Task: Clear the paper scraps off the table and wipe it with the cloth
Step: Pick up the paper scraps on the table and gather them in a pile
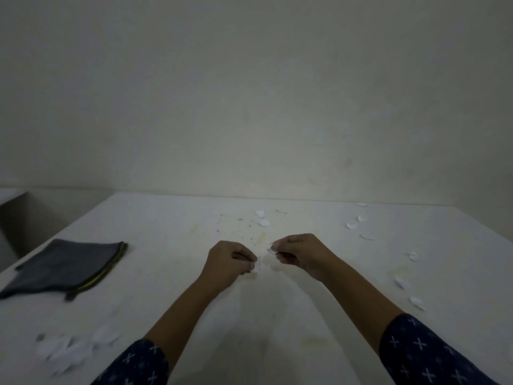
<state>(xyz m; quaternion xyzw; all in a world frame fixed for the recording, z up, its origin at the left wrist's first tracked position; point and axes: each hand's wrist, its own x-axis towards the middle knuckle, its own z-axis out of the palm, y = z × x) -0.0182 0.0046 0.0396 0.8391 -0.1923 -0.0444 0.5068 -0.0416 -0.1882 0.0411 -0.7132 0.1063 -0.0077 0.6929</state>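
On the white table (172,218), our left hand (226,263) and right hand (301,252) each pinch a paper scrap; folded grey cloth (69,266) lies left, no writing legible.

Both arms are bare from the hands back to about the elbow, where sleeves begin. The left sleeve (133,365) and the right sleeve (433,354) are of the same dark navy cloth, printed with small white crosses set well apart and fainter pale dots between them. No rings, watch or bands show on the left hand (226,263) or the right hand (301,252)
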